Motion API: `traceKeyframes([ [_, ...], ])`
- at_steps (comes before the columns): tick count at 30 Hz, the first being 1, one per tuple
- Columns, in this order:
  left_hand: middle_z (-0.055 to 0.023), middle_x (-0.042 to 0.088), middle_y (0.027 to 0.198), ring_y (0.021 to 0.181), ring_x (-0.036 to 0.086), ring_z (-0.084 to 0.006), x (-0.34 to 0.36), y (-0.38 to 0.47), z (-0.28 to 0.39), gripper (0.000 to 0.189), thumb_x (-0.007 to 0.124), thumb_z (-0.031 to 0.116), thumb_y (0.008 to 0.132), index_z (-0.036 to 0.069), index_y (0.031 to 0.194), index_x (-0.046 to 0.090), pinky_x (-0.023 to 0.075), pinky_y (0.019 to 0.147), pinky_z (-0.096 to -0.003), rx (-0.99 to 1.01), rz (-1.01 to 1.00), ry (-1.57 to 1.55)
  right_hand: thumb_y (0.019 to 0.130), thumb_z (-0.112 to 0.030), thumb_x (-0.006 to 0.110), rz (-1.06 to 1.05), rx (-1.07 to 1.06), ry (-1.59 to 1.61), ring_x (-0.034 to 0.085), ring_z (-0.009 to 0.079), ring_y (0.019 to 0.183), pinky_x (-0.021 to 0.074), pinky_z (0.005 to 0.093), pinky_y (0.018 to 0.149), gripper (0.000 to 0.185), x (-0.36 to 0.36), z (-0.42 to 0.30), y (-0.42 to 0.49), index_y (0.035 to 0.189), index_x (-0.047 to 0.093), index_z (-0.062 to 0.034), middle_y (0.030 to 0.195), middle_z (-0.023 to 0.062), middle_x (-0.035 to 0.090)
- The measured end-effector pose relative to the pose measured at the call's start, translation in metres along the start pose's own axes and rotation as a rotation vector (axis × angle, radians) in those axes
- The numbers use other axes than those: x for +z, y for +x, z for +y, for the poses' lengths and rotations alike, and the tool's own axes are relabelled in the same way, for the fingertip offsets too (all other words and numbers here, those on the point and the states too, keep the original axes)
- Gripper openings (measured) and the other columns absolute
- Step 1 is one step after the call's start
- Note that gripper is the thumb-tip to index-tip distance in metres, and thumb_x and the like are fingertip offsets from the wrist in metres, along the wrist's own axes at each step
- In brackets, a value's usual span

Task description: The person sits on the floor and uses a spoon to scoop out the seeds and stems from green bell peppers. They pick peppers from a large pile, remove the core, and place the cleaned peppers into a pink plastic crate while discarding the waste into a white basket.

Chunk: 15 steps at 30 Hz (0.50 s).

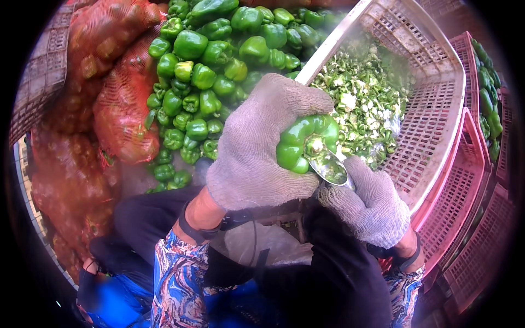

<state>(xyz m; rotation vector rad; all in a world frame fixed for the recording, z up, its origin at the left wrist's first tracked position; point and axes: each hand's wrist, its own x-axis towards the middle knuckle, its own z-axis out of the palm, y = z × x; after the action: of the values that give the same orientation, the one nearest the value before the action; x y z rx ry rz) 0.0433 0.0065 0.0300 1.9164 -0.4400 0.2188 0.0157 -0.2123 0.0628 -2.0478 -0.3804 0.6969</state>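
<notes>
In the middle of the view my left hand (262, 151), in a grey knit glove, grips a green bell pepper (291, 141) with its stem end turned towards the right. My right hand (369, 201), gloved the same way, holds a metal spoon (333, 170). The spoon's bowl lies against the pepper beside the stem, with wet green bits in it; its handle is hidden in my fist. Just beyond my hands, a white plastic crate (426, 119) holds a heap of cut pepper cores and stem pieces (365, 98).
A large pile of green bell peppers (205, 78) lies ahead and to the left. Red mesh sacks (127, 102) line the left side, below a grey crate (41, 69). Pink crates (451, 205) stand at right; green peppers (488, 98) fill one behind. My knees are below my hands.
</notes>
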Motion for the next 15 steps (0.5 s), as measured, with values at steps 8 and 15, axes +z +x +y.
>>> traceKeyframes([
  [8, -0.0113, 0.066, 0.107, 0.095, 0.069, -0.0259, 0.015, 0.012, 0.006, 0.062, 0.089, 0.01, 0.056, 0.004, 0.114, 0.068, 0.0561, 0.084, -0.0349, -0.079, 0.009, -0.071, 0.096, -0.029, 0.068, -0.016, 0.317, 0.213, 0.072, 0.0247, 0.07, 0.0558, 0.0367, 0.065, 0.04, -0.011, -0.004, -0.003, 0.125, 0.06, -0.0022, 0.077, 0.0132, 0.069],
  [15, -0.011, 0.067, 0.11, 0.099, 0.069, -0.0263, 0.032, 0.013, 0.007, 0.064, 0.086, 0.009, 0.054, 0.004, 0.114, 0.068, 0.0556, 0.088, -0.0349, -0.169, 0.018, -0.186, 0.101, -0.032, 0.062, -0.114, 0.376, 0.614, 0.06, 0.0118, 0.053, 0.0474, 0.0256, 0.044, 0.04, -0.023, 0.012, -0.005, 0.132, 0.059, -0.0057, 0.066, 0.0041, 0.061],
])
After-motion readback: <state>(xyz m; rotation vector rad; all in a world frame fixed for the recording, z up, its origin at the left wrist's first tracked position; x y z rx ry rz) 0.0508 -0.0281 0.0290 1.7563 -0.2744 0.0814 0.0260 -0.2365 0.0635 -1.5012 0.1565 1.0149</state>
